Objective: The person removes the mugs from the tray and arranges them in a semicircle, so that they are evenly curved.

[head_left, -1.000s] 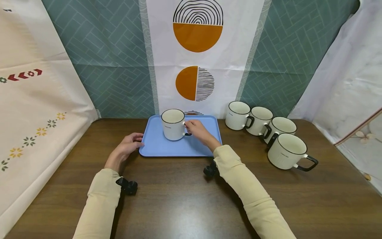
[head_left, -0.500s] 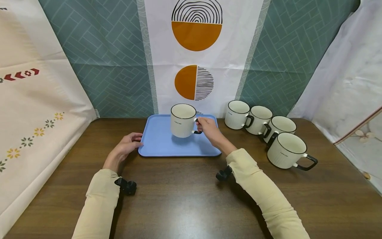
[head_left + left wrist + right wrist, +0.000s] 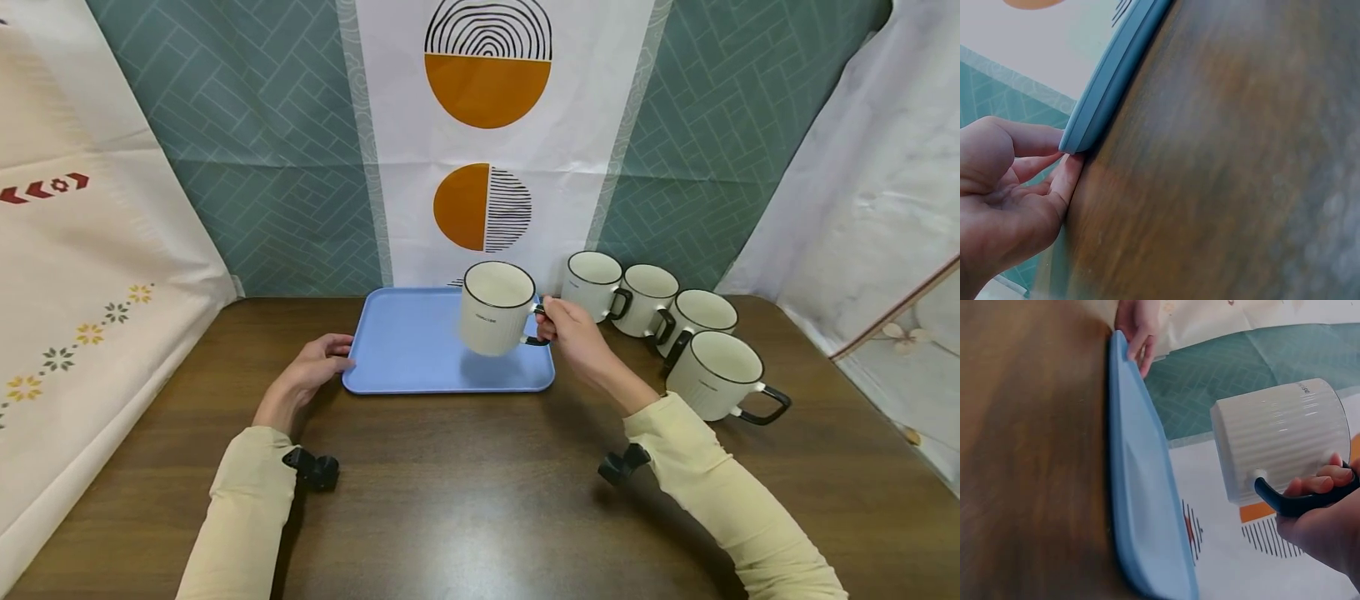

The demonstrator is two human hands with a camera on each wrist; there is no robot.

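Out over the right part of the blue tray (image 3: 405,342), a white ribbed mug (image 3: 495,321) with a dark rim and black handle is held upright, clear of the surface. My right hand (image 3: 581,337) grips its handle; in the right wrist view, fingers curl round the handle of the mug (image 3: 1279,434). At the tray's left edge is my left hand (image 3: 311,371). The left wrist view has this hand (image 3: 1019,187) with thumb and fingers at either side of the rim of the tray (image 3: 1110,81), pinching it. The tray lies flat on the table.
Several matching white mugs stand in a slanting row on the right: one at the back (image 3: 592,279), and the nearest mug (image 3: 716,379) with its handle pointing right. Behind the brown wooden table (image 3: 450,500) hangs a green and white patterned cloth (image 3: 300,167).
My right hand has lifted the mug off the tray and carried it rightward, towards the row of mugs. The left hand has kept its place at the tray's left edge.
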